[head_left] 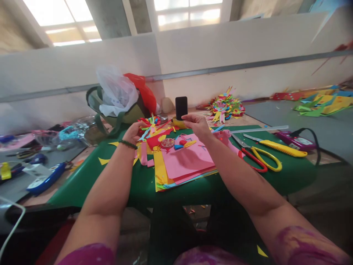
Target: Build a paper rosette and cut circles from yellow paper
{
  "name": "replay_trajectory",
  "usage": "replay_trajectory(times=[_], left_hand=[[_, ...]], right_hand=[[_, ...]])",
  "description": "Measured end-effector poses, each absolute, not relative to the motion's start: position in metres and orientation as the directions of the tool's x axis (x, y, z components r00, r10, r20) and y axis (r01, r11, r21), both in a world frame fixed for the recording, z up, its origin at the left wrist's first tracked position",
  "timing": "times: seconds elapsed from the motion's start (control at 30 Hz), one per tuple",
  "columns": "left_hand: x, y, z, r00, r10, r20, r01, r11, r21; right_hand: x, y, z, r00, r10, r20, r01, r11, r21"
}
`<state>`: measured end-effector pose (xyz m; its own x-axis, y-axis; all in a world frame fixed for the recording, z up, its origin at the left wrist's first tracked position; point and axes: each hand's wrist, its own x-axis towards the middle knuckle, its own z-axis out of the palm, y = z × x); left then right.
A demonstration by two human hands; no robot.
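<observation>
Clock read from the pink sheets at the centre, twelve toward the wall. Largest first.

Green cover [146, 180]: spread under most of the work; we suppose it shields the table.

Olive bag [132, 116], ten o'clock, back by the wall, white plastic [118, 88] bulging from its mouth; parked there, we judge, to leave the front free.

Pink sheets [190, 158], centre, lying over yellow ones, squarely before the person; the flat stacking likely keeps the paper smooth.

Pile of paper flowers [224, 106], one o'clock, set far back, probably so the petals don't get crushed.

Yellow knife [282, 147], just before three, blade pointing inward, handle outward. Scissors [249, 148], three o'clock, blades spread, loops toward the person; we take both as laid for the right side's reach.

Left hand [134, 132], ten o'clock: fingers curled narrowly at the edge of a multicoloured paper bloom [151, 123], which sits toward half past ten. We cannot tell whether it grips or only steadies.

Right hand [197, 123], just past twelve: thumb and fingers nearly together at the lower edge of a black slab [181, 108], probably a phone. Pinching it or merely in front, we cannot tell. The slab stands upright at twelve, perhaps for easy viewing.

Round clear-looking item [167, 143], ten o'clock, near the sheets' far corner; contents too blurred to name
</observation>
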<state>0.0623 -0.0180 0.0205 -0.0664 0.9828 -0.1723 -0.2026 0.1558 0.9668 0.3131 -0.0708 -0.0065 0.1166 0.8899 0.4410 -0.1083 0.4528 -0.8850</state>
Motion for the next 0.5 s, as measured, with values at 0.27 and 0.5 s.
replay_trajectory(times=[0.27, 0.5], left_hand=[[0.052, -0.012, 0.009, -0.122, 0.977, -0.176, 0.193, 0.197, 0.961], [0.037, -0.014, 0.003, -0.084, 0.983, -0.164, 0.532, 0.184, 0.826]], right_hand=[[0.317, -0.062, -0.009, 0.202, 0.903, 0.379, -0.003, 0.387, -0.922], [0.312, -0.066, -0.011, 0.063, 0.920, 0.387, -0.033, 0.389, -0.921]])
